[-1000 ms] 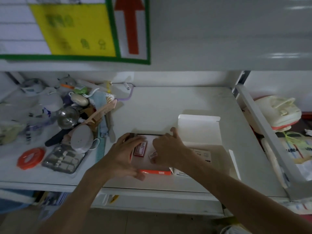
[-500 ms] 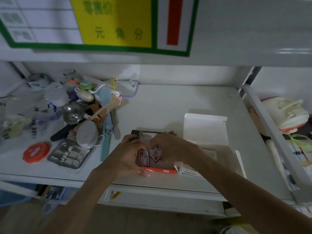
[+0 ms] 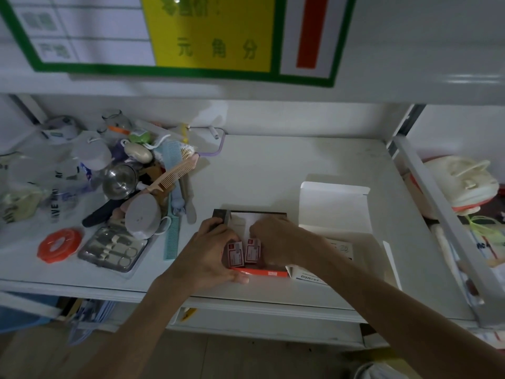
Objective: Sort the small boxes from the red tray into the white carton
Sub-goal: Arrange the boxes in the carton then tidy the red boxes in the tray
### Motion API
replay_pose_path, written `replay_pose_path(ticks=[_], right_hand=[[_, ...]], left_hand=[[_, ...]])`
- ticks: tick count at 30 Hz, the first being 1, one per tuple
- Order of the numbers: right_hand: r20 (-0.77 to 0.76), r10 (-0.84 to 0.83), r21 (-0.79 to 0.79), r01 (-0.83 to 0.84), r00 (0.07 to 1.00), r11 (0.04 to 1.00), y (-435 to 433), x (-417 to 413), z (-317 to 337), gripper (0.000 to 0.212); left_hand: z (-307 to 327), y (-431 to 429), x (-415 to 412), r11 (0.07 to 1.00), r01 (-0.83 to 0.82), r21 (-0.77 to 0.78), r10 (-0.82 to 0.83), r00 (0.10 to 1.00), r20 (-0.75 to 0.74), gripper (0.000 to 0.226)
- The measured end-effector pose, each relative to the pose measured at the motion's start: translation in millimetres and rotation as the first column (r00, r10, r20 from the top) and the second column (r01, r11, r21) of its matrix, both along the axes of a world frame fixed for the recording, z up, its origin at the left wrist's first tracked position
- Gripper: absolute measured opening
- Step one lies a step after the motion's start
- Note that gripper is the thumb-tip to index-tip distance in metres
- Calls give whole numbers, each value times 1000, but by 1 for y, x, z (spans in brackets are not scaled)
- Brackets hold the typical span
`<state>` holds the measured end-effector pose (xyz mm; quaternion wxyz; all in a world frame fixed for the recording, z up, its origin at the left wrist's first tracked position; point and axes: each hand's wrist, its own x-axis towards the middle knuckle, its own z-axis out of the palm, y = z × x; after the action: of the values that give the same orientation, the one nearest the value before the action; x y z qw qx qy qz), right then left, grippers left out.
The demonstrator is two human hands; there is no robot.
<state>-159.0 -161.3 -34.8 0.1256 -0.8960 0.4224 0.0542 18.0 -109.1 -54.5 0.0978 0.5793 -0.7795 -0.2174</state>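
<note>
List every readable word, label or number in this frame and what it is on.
"元 角 分": yellow panel of the price sign.
"VE" fragment: clear plastic bag.
Small red boxes, white carton label, sign's grid cells: print too small or blurred to read.

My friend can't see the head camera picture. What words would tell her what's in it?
Two hands, left hand and right hand, each hold a small red-and-white box over a red tray on a white shelf. An open white carton sits right of the tray; combs and clutter lie left.
</note>
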Motion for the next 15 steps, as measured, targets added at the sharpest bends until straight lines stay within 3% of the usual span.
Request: replay_pose_path(ticks=[5, 9, 13, 15], right_hand=[[50, 27, 134, -33, 998, 990, 5, 10, 1, 19], [78, -3, 194, -13, 997, 981, 5, 10, 2, 5], [67, -9, 216, -6, 998, 976, 8, 6, 10, 19], [27, 52, 139, -55, 998, 989, 17, 3, 16, 16]], left_hand=[[-2, 1, 1, 1000, -10, -15, 9, 1000, -23, 77], [0, 3, -1, 999, 5, -50, -6, 1000, -17, 72], [0, 4, -1, 998, 0, -68, -1, 1000, -8, 70], [0, 5, -2, 998, -17, -68, 17, 1000, 1, 69]])
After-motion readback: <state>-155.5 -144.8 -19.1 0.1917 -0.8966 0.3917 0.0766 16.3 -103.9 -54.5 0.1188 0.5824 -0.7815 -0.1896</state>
